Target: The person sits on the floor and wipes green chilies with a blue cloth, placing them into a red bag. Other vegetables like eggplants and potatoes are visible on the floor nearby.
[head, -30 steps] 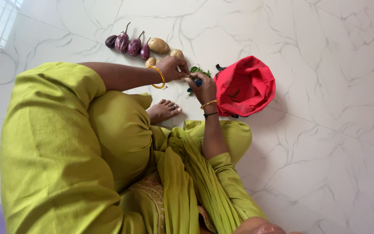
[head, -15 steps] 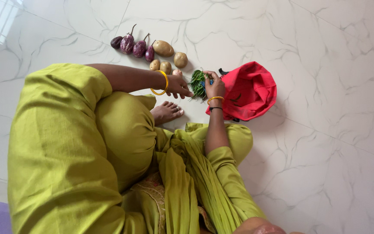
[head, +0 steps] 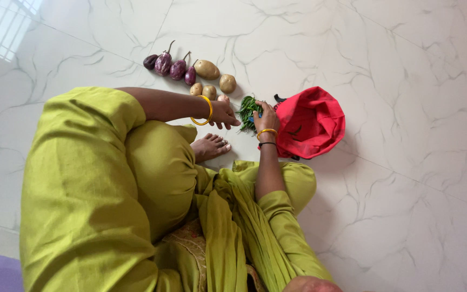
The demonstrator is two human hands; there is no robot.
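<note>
Your right hand (head: pixel 266 116) has its fingers curled down over the bunch of green chillies (head: pixel 247 110), gripping the bunch at its right edge where something small and blue shows under the fingertips; what that blue thing is cannot be told; your left hand (head: pixel 224 113) lies just left of the bunch with its fingers stretched out and loose, tips pointing at the chillies and almost touching them, holding nothing; the bunch itself lies on the white marble floor (head: pixel 395 65), between your two hands; a yellow bangle (head: pixel 207 111) circles your left wrist, and a thinner yellow bangle with a dark thread below it sits on your right wrist; just right of the chillies, touching the back of your right hand, a red cloth bag (head: pixel 312 121) lies open and slumped on the floor; up and left of the chillies stand three small potatoes (head: pixel 210 90) close together, with a larger potato (head: pixel 206 69) beyond them; further left of that, a row of four small purple aubergines (head: pixel 171 66) with their stems up; below the chillies your bare foot (head: pixel 209 147) rests on the floor, toes pointing towards the bag, amid your yellow-green clothing (head: pixel 98 184).
</note>
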